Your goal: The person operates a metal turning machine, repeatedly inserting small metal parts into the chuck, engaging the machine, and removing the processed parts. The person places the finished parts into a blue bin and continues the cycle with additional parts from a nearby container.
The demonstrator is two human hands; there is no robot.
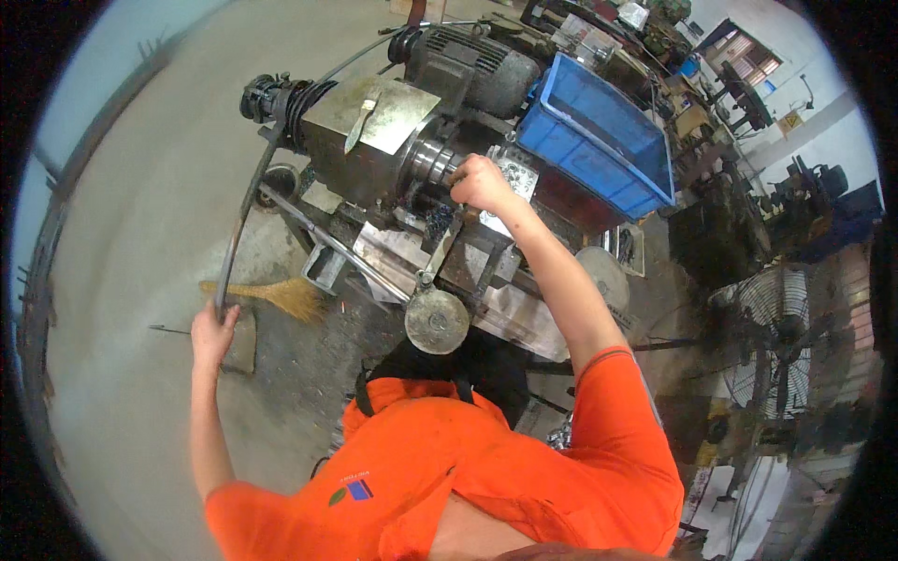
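My left hand (215,332) is wrapped round the lower end of a long metal lever (245,210), which runs up to the left end of a small lathe's headstock (351,178). In front of the bright steel spindle nose (432,161) is my right hand (482,183), its fingers curled closed. What those fingers grip at the spindle, if anything, is hidden behind them. Beside that hand lies a metal plate (517,175) strewn with shiny bits. A flat brush (360,122) rests on the sheet covering the headstock.
Behind the lathe are a blue plastic crate (599,140) and a finned electric motor (477,67). A round metal disc (436,321) on an arm juts toward me. On the floor at left lies a straw broom (276,294). A caged fan (772,318) stands at right.
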